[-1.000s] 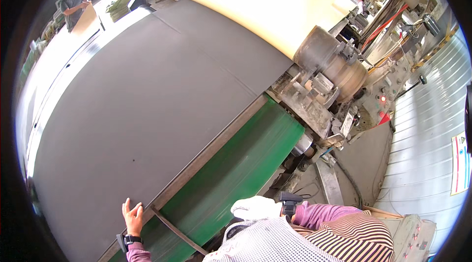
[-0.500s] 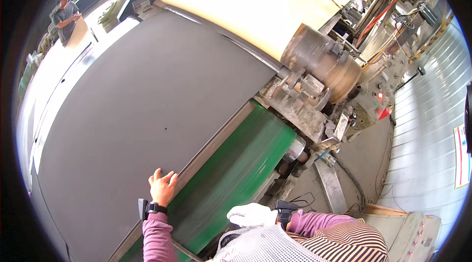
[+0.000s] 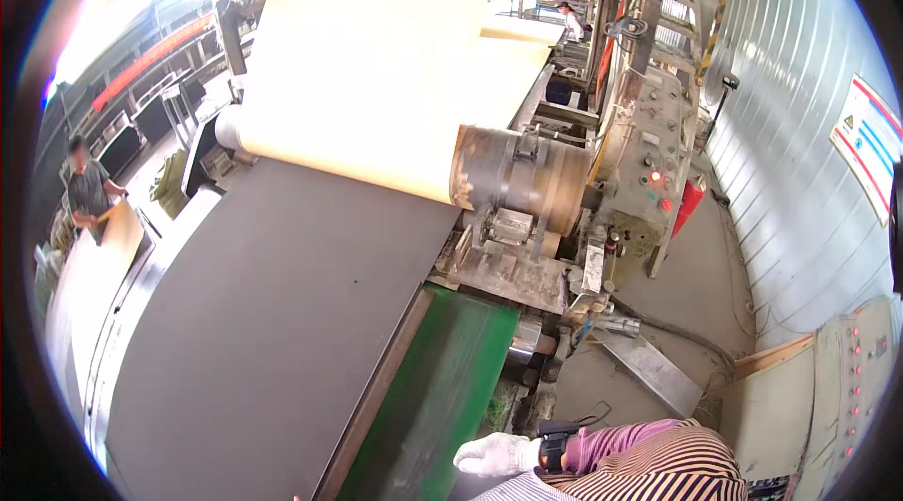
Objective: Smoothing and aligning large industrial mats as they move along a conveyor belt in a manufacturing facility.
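My right hand (image 3: 494,455), in a white glove, hangs over the near right edge of the green belt (image 3: 428,393). Its fingers look curled and pressed together, with nothing showing in them; the palm side is hidden. A black strapped device sits on that wrist. Of my left hand, only what may be a fingertip shows at the bottom edge, by the long dark grey sheet (image 3: 273,332). That sheet lies flat left of the belt, with a small dark spot on it. At its far end a wide yellowish sheet (image 3: 362,68) rises over a roller.
A worn drum (image 3: 517,172) with metal brackets stands right of the sheet. Beyond it is a control panel (image 3: 649,153) with lit red buttons. Another cabinet (image 3: 851,397) with red lights stands near right. A co-worker (image 3: 89,186) handles a tan sheet at far left. A corrugated wall bounds the right side.
My view has tilted up and turned right. My bare left hand, spread on the grey sheet's edge before, has slipped almost wholly out at the bottom. The gloved right hand stays beside the belt.
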